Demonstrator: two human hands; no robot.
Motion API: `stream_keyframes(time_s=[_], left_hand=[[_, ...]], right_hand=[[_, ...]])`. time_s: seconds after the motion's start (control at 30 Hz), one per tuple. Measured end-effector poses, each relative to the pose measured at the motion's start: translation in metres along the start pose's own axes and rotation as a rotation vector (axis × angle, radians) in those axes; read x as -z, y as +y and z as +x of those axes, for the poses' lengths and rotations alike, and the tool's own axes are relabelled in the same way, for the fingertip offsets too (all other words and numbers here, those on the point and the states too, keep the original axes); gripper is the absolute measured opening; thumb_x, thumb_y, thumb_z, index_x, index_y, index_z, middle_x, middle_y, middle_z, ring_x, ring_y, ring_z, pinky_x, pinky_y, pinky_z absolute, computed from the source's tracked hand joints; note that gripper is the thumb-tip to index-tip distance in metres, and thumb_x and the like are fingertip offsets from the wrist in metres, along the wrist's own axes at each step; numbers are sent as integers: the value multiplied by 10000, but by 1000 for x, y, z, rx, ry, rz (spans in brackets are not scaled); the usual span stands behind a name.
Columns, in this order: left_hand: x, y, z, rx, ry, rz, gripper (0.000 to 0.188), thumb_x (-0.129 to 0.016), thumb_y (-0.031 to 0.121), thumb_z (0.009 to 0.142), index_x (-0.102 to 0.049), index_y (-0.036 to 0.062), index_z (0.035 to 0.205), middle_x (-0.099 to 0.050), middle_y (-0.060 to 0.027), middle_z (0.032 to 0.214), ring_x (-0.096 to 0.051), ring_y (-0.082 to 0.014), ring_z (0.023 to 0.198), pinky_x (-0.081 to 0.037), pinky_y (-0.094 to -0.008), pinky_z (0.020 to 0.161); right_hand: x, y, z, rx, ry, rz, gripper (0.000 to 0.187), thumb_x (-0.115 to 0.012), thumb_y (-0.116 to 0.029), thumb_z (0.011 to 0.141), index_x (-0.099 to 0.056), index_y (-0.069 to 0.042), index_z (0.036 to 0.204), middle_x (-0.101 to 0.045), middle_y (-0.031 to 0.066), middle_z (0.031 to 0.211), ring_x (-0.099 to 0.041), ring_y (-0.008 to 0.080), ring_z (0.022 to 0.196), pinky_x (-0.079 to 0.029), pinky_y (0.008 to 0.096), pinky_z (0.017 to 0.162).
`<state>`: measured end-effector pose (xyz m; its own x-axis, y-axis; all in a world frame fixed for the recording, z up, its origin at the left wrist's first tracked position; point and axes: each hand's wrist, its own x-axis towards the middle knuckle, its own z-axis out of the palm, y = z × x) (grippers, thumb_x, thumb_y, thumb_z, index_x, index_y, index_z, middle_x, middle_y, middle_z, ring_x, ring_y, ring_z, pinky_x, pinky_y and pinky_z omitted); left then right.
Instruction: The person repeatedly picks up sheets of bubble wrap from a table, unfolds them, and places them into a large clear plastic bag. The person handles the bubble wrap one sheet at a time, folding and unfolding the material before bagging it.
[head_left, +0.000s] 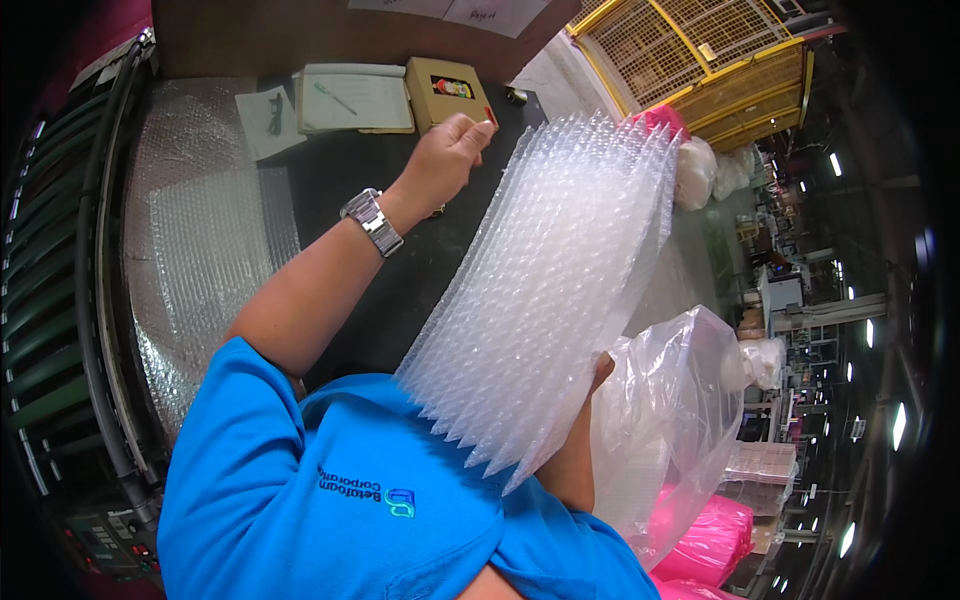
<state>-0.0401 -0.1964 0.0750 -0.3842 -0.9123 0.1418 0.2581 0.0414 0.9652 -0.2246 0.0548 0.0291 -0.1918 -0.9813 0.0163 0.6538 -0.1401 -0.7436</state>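
Observation:
A thick stack of clear bubble wrap sheets (550, 260) leans across in front of my chest, its layered edges showing as points at both ends. My right hand (601, 372) grips the stack from its right side; most of the fingers are hidden behind it. Above the dark table, my left hand (455, 150) is closed, with a silver watch (372, 222) on the wrist. It is apart from the stack, near a small brown box (442, 88) with a dark window. A bit of red shows by the left fingertips; whether the hand holds it I cannot tell.
More bubble wrap (215, 230) lies on the table's left side, beside a roller conveyor (60, 270). A notepad with a pen (345, 100) and a paper slip (268, 122) lie at the back. To the right stand a large clear plastic bag (680, 400), pink bags (705, 535) and a yellow cage (700, 60).

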Motion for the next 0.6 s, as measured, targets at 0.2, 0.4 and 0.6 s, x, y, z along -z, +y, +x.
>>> stream_keyframes(time_s=[0.2,0.4,0.6], left_hand=[[-10,-13,-1,-290,45,384,385,-454,326,898,-520,1,703,-522,-143,612,-475,-272,545,-391,-341,543],[-4,-4,4,-327,228,44,360,-455,362,907,-515,41,757,-409,26,565,-343,-32,515,-302,-181,471],[-8,16,-21,-296,-153,479,468,-401,419,906,-502,12,697,-489,-150,596,-459,-246,546,-386,-328,544]], right_hand=[[1,2,0,-5,-15,4,765,-645,-471,678,-392,-8,1232,-518,156,1123,-550,282,957,-507,385,773],[3,4,-2,7,-9,2,787,-657,-486,663,-392,-13,1233,-518,152,1124,-547,282,961,-504,384,780],[-11,-1,-6,-27,112,-84,824,-677,-505,642,-381,-22,1241,-500,140,1141,-528,283,992,-489,392,810]])
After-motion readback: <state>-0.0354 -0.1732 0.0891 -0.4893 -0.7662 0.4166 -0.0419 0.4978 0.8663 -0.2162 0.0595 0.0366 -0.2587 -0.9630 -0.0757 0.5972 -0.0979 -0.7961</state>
